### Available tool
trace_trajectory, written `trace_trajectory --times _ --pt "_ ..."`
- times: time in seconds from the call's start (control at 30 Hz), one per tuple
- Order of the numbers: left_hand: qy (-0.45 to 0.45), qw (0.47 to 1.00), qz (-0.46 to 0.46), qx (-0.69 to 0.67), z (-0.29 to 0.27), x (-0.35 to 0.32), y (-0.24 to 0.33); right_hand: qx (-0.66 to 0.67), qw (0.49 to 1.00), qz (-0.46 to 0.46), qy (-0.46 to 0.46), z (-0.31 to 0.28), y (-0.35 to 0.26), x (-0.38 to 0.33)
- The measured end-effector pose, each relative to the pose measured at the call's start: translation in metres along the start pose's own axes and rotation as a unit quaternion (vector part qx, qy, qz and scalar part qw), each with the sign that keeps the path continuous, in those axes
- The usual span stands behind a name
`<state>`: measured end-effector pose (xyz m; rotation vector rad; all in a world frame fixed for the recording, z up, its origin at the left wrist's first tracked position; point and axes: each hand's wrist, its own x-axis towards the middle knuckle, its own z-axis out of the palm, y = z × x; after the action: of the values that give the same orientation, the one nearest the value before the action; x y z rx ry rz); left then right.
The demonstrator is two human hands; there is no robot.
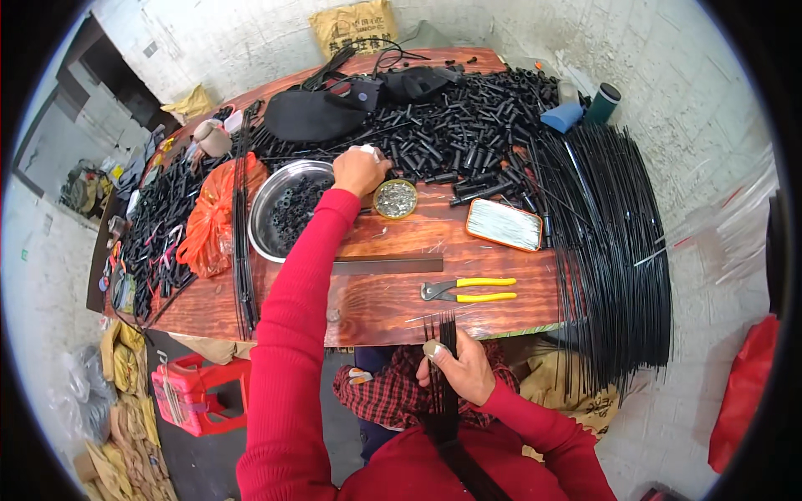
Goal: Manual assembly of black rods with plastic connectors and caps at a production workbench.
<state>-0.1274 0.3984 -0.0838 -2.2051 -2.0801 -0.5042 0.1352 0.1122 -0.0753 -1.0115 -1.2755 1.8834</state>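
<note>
My left hand (357, 172) reaches over the table to the edge of a heap of short black tubes (434, 134), between a steel bowl (258, 219) and a round tin of small metal pieces (395, 199). Its fingers are curled and have white tape on them; whatever they hold is hidden. Small black rings (294, 209) lie in the bowl. Close to my body, my right hand (464, 371) is closed round a bundle of thin black rods (449, 336), with a covering on the thumb tip. The rods' tips stick up past the hand, several of them fanned apart.
Yellow-handled pincers (476, 290) lie near the table's front edge. Behind them are a flat bar (388, 265) and a tray of thin silvery pins (505, 224). Many long black rods (614, 250) overhang the right side. An orange bag (219, 219) sits left; a red stool (200, 392) stands below.
</note>
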Motion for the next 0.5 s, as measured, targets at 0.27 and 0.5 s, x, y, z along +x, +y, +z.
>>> trace_trajectory --times 0.27,0.5 --pt "-0.095 0.988 -0.064 -0.107 0.011 0.03 -0.014 0.032 0.999 0.004 0.001 -0.008 -0.006 0.004" --pt "-0.116 0.851 -0.218 -0.462 -0.025 0.022 0.013 0.028 1.0 -0.002 -0.014 -0.015 -0.003 0.011"
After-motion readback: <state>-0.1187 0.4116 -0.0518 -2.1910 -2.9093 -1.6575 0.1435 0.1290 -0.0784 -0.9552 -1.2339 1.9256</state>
